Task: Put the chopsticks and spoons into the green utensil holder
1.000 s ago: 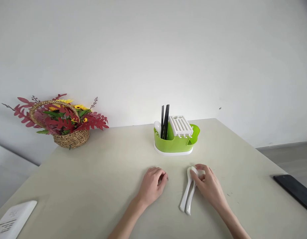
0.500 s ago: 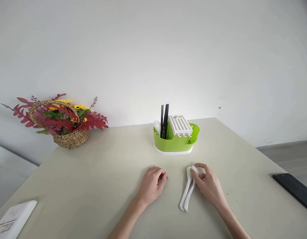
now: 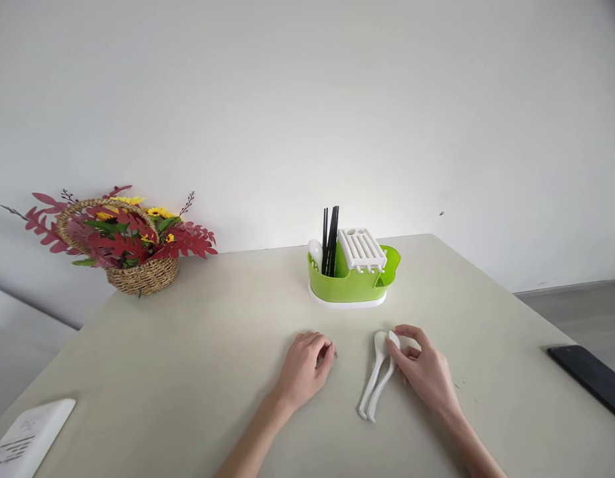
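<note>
Two white spoons (image 3: pixel 374 386) lie side by side on the beige table (image 3: pixel 198 358), handles toward me. My right hand (image 3: pixel 423 370) rests at their bowl ends, its thumb and fingers pinched on the bowl of one spoon. My left hand (image 3: pixel 303 368) lies on the table to the left of the spoons, fingers curled in and holding nothing. Behind both hands stands a green cutlery holder (image 3: pixel 352 279) with black chopsticks (image 3: pixel 330 240), a white spoon and a white slotted rack in it.
A wicker basket of red leaves and sunflowers (image 3: pixel 123 242) stands at the back left by the wall. A white flat device (image 3: pixel 26 441) lies at the near left corner. A black phone (image 3: pixel 589 378) lies at the right edge.
The right hand's fingers have shifted slightly on the spoon bowls and the spoons have turned a little. The left hand has stayed put.
</note>
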Motion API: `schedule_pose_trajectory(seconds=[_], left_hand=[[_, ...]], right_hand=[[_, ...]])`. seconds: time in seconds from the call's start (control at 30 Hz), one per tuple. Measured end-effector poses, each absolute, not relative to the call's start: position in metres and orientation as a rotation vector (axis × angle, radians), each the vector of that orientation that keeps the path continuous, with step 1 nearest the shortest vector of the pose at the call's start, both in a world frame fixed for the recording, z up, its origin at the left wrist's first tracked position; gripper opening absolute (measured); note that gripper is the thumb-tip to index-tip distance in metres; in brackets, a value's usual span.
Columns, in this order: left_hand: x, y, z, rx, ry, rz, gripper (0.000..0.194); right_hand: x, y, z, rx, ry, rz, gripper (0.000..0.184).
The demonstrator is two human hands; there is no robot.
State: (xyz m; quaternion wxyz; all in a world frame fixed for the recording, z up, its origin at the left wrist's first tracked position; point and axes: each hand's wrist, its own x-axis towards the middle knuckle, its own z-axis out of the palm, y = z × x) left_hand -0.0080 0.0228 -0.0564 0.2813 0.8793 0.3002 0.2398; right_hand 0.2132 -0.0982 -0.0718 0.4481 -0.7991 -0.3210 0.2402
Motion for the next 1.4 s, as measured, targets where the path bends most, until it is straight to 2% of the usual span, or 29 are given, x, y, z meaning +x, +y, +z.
schedule_pose_trajectory(seconds=[0.5,0.67,0.87,1.07,1.23,1.4], left_hand=[[-0.008,0.022,-0.055,2.334,0.798,0.652,0.026],[-0.007,0.021,-0.053,2.319,0.815,0.652,0.027],[-0.009,0.020,-0.048,2.256,0.793,0.622,0.030],[-0.012,0.012,-0.039,1.716,0.596,0.372,0.049],[-0.018,0.012,-0.032,1.293,0.267,0.042,0.079],[-0.024,0.016,-0.029,1.259,0.285,0.075,0.070]], right_hand=[[0.223,-0.104,-0.074,-1.760,-0.686,0.692,0.058],[0.226,-0.107,-0.070,-1.601,-0.569,0.775,0.058],[0.215,-0.106,-0.052,-1.444,-0.548,0.848,0.048],[0.194,-0.088,-0.029,-1.392,-0.705,0.810,0.045],[0.170,-0.074,-0.010,-1.377,-0.876,0.696,0.045],[0.161,-0.067,0.002,-1.320,-0.994,0.623,0.040]])
